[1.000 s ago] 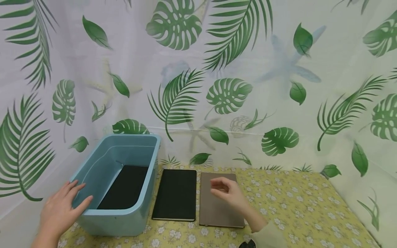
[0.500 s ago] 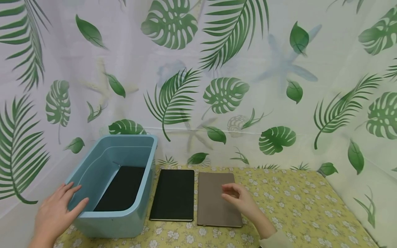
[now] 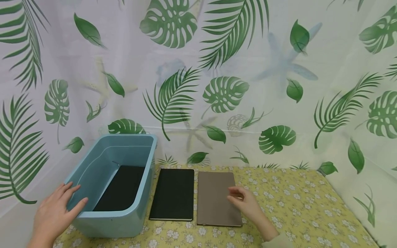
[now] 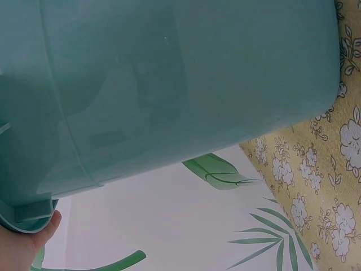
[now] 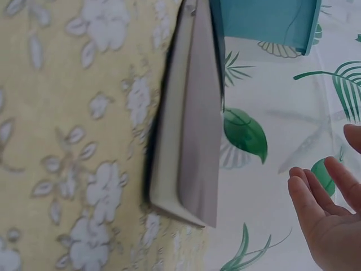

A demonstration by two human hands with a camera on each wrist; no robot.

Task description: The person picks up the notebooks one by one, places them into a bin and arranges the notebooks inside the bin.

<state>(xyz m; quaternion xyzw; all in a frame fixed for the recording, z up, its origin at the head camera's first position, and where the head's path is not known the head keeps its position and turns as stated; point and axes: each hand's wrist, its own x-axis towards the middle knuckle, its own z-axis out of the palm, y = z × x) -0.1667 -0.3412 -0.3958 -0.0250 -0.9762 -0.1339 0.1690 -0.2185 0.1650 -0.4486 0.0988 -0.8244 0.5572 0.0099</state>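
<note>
My left hand (image 3: pixel 56 210) rests on the near left corner of a blue plastic bin (image 3: pixel 108 213), fingers spread over its rim. In the left wrist view, the bin's outer wall (image 4: pixel 186 84) fills most of the picture and part of the hand (image 4: pixel 25 243) shows at the rim. Inside the bin lies a flat black item (image 3: pixel 121 187). My right hand (image 3: pixel 248 205) hovers by the right edge of a brown notebook (image 3: pixel 215 199), fingers loosely bent and holding nothing. The right wrist view shows this hand (image 5: pixel 330 214) apart from the notebook's page edges (image 5: pixel 175 130).
A black notebook (image 3: pixel 172 194) lies flat between the bin and the brown notebook. All stand on a yellow floral tablecloth (image 3: pixel 288 206). Behind the table hangs a white curtain (image 3: pixel 260 51) printed with green leaves.
The right hand has drawn back to the right, from over the middle of the brown notebook to its right edge. The left hand stays on the bin's rim; the view has shifted slightly.
</note>
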